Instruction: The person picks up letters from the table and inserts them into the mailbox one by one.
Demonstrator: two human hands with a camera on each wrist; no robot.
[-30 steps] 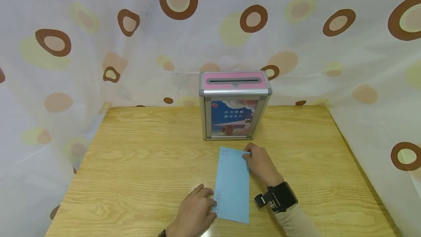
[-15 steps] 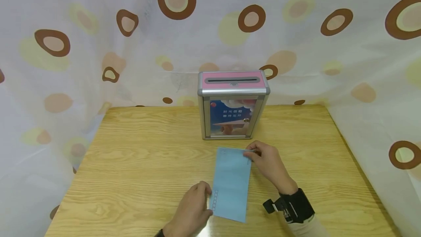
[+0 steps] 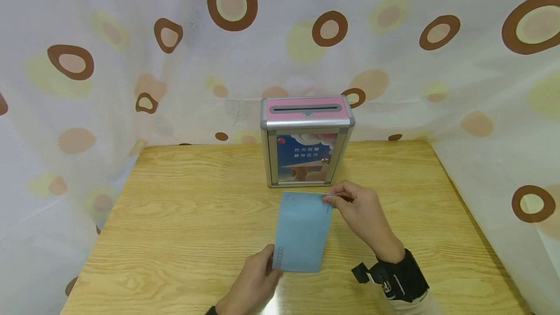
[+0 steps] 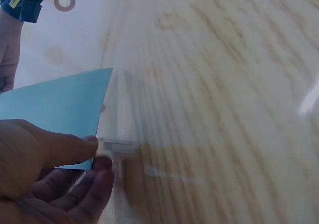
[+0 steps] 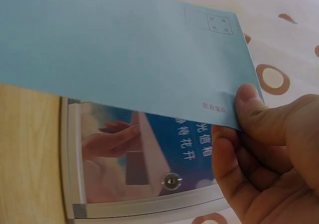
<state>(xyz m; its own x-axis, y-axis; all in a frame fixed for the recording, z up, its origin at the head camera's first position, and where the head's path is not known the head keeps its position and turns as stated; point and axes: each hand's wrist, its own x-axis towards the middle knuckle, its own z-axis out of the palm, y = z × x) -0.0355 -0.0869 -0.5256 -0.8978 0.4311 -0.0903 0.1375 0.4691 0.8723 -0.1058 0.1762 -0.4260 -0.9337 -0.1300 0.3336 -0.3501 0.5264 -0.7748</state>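
Note:
A light blue envelope tilts up off the table, its far edge raised, in front of the metal letter box. My right hand pinches its far right corner. In the right wrist view the thumb lies on the printed face, with curled fingers behind. My left hand holds the near left corner, beside a column of small printed squares. The left wrist view shows that hand's thumb across the envelope and its fingers underneath.
The box has a pink top with a long slot and a door with a small round lock. It stands at the back of the wooden table, before a patterned curtain.
The envelope has gone from lying nearly flat to tilted and lifted, shifting slightly left. My left hand, at its edge before, now grips the near corner. The right hand keeps its pinch.

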